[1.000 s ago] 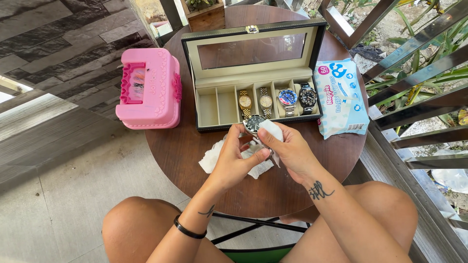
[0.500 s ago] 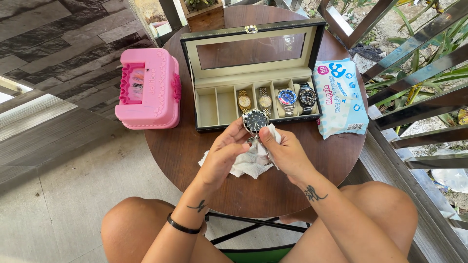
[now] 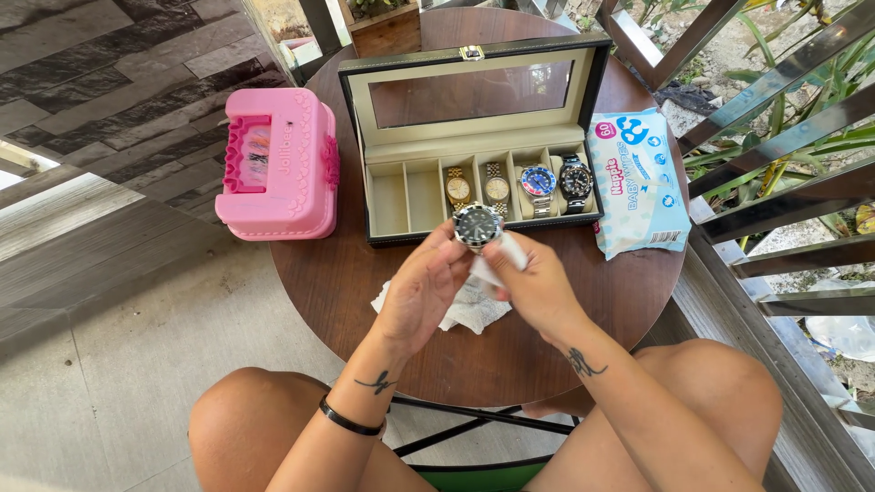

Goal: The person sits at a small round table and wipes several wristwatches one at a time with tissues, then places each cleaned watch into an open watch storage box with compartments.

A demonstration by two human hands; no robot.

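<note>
Round wooden desk [image 3: 346, 273] on a patio: both hands meet above its middle, wrists bent inward. Left hand [image 3: 421, 293] grips a black-dialled watch [image 3: 477, 225]; right hand [image 3: 536, 284] pinches a white wipe [image 3: 507, 252] just beside it, before an open watch case [image 3: 471, 137].

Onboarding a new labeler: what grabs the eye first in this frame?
At centre, the left hand and right hand hold a black-dial wristwatch and a white wipe over the round wooden table. Behind them an open watch box shows four watches; a bright pink plastic case sits at its left.
</note>
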